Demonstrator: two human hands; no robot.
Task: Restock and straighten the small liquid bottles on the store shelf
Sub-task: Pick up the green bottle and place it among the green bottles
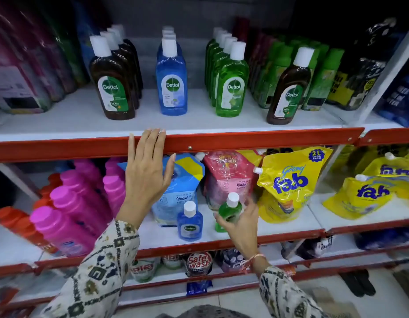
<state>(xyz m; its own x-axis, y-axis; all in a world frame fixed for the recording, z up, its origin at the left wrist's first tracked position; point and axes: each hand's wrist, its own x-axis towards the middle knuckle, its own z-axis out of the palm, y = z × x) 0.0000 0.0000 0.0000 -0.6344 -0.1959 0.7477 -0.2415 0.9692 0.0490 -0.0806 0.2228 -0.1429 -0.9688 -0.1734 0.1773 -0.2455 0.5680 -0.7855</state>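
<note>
two small bottles sit at the front of the middle shelf (290,226): a small blue bottle (190,222) standing upright on its own, white cap up, label facing out, and a small green bottle (230,211) just to its right. behind them lean a blue comfort pouch (183,180) and a pink pouch (226,175), with a yellow fab pouch (288,182) crowding in from the right and pink bottles (68,203) off to the left. the green bottle tilts slightly, its long axis near vertical and its white cap pointing up and a little right. the right hand (241,222) grasps it, fingers wrapped around the lower body from the right and front while the cap stands clear above them. the left hand (146,171) is released and flat, fingers spread, fingertips resting on the red edge of the upper shelf (245,140), below rows of large dettol bottles (172,76).
</note>
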